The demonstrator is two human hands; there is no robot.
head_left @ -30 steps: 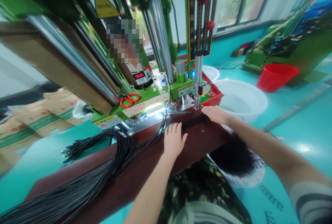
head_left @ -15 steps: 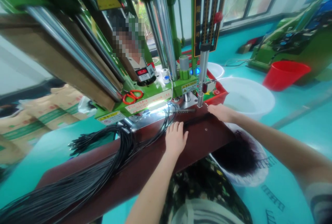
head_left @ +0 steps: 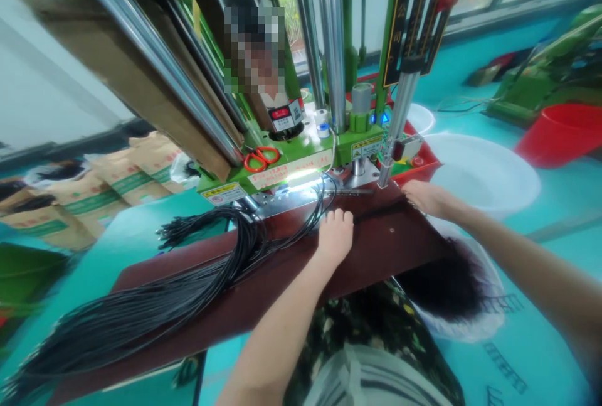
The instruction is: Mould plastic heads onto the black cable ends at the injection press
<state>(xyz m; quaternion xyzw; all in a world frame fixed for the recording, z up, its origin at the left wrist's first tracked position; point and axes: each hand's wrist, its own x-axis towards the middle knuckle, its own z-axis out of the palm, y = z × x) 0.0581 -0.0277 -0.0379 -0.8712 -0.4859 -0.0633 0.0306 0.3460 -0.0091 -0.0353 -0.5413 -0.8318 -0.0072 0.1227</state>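
Note:
A dark, blurred black strip [head_left: 380,211] stretches over the brown board [head_left: 392,246] between my hands. My left hand [head_left: 335,235] has its fingers curled at the strip's left end. At the board's right edge, my right hand [head_left: 430,199] is closed around the other end, with the fingertips partly hidden. Thin black cables [head_left: 308,224] run from the lit machine bed to just left of my left hand. A large bundle of black cables [head_left: 155,312] lies along the board's left part, with a looped portion curving back toward the machine.
A green press [head_left: 301,158] stands behind the board, with orange-handled scissors [head_left: 261,159] on it. Below the board's right end is a lined basin [head_left: 489,324] of black scraps. A white tub [head_left: 489,174] and red bucket [head_left: 545,136] stand right. A person is behind the press.
The view has swung left, so things appear farther right. My left hand's fingers, spread with the thumb apart before, are now curled. My right hand stays at the board's right edge.

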